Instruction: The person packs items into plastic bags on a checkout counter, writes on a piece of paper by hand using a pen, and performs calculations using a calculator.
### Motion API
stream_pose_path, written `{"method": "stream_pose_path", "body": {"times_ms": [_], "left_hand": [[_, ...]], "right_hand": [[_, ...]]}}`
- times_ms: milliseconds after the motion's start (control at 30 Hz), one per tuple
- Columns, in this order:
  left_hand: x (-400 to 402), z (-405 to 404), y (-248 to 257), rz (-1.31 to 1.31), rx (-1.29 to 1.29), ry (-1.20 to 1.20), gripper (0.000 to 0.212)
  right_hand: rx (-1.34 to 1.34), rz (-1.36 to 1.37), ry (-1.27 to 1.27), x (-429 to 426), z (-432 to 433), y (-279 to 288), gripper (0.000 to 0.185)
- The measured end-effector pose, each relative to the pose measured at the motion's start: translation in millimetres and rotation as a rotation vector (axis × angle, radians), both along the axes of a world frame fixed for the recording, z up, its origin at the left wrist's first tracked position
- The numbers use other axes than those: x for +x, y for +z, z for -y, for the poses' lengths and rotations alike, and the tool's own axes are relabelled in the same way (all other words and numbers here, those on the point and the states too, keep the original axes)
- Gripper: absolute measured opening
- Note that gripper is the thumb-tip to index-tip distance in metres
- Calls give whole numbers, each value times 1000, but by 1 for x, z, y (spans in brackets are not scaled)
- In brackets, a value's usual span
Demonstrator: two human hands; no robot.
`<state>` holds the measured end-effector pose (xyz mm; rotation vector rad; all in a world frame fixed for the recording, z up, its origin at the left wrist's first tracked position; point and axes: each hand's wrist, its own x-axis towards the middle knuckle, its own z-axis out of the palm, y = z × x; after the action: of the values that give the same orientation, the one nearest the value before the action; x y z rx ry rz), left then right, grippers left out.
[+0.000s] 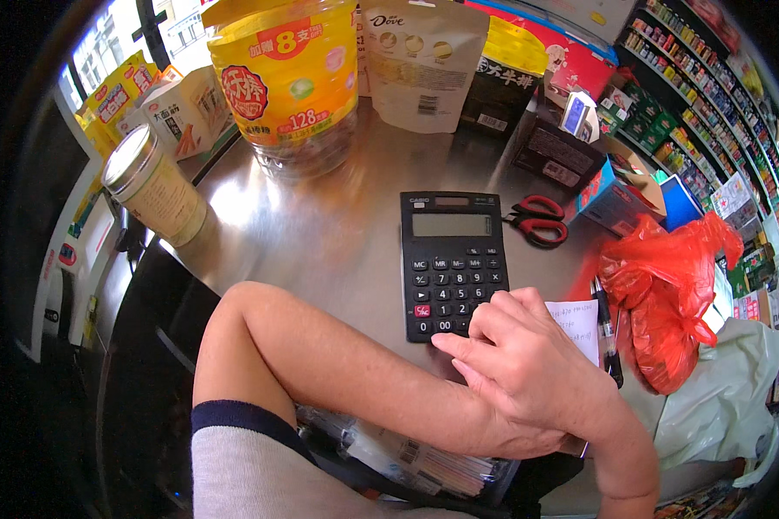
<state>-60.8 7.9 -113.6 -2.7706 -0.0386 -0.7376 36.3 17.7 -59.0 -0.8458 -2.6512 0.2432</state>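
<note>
My right hand (pixel 526 357) lies across my left wrist, with its fingers bent and two fingertips pointing left by the lower edge of a black Casio calculator (pixel 454 243). Its palm is hidden. My left forearm runs rightward from the bent elbow, and my left hand (pixel 539 443) is mostly hidden beneath the right wrist. A thin shiny edge shows beside it, too little to name. Right of the calculator are red-and-black scissors (pixel 541 222), shut. A paper slip with handwriting (pixel 574 324) is partly under my right hand, with a black pen (pixel 605 331) beside it.
A metal counter (pixel 337 240) bears a tilted jar (pixel 159 188), a large yellow-labelled tub (pixel 285 84), a Dove pouch (pixel 422 71) and an open carton (pixel 617 194). Red plastic bags (pixel 665 311) and a pale bag (pixel 720 396) lie right. Packets (pixel 422 460) sit below my forearm; stocked shelves stand behind.
</note>
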Motion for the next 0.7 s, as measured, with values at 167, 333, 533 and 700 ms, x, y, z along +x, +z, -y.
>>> {"method": "stream_pose_path", "body": {"times_ms": [167, 333, 533, 700], "left_hand": [[9, 5, 2, -30, 7, -27, 34], [17, 13, 0, -90, 24, -23, 35], [14, 12, 4, -115, 27, -24, 33], [16, 12, -1, -46, 30, -29, 33]], "right_hand": [[75, -41, -126, 6, 2, 0, 21], [28, -124, -261, 22, -3, 5, 35], [11, -98, -261, 26, -6, 5, 37], [1, -112, -242, 25, -7, 1, 36]]}}
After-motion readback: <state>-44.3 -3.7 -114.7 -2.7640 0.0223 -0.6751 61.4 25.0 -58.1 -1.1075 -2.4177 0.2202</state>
